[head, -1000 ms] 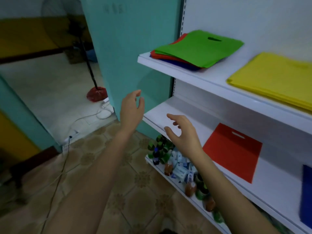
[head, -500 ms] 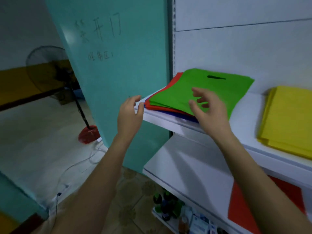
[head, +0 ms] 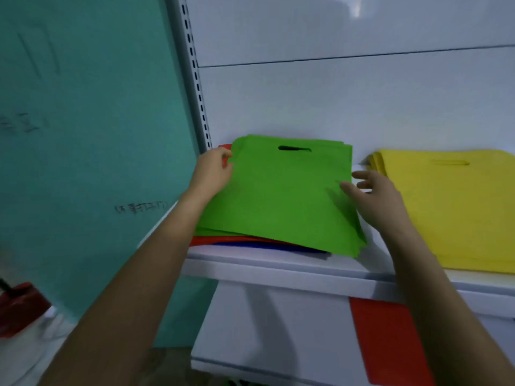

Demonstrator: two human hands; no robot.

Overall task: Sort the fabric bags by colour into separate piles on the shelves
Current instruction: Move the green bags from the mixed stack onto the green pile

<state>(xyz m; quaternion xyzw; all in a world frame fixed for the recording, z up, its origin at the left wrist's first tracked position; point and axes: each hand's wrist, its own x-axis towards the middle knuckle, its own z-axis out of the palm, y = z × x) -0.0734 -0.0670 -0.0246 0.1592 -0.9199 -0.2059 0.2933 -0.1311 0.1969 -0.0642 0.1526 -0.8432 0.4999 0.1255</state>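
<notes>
Both hands have shifted since half a second ago: the left hand [head: 213,171] has gone from the shelf's front corner up to the green bag's far left edge, and the right hand [head: 373,190] has slid off the bag's middle to its right edge.

At the far left a red fan base [head: 19,305] sits on the floor beside the teal wall [head: 83,135]. The left hand's fingers are curled against the left edge of the green bag [head: 278,196], close to its top corner; whether they actually pinch the fabric cannot be told. The green bag lies on top of a mixed pile on the upper shelf [head: 278,270]. A red bag [head: 223,240] and a blue bag [head: 278,247] show beneath it along the front, close to the shelf's lip. The pile's left side lies close to the slotted upright [head: 195,79].

The right hand is spread wide. Its thumb rests on the green bag's right edge and its fingers reach over the narrow white strip between this pile and the yellow pile [head: 451,207]. The yellow pile runs out of view on the right. Below, the lower shelf [head: 264,330] has bare white room at its left, and a single red bag [head: 390,338] lies flat at its right.
</notes>
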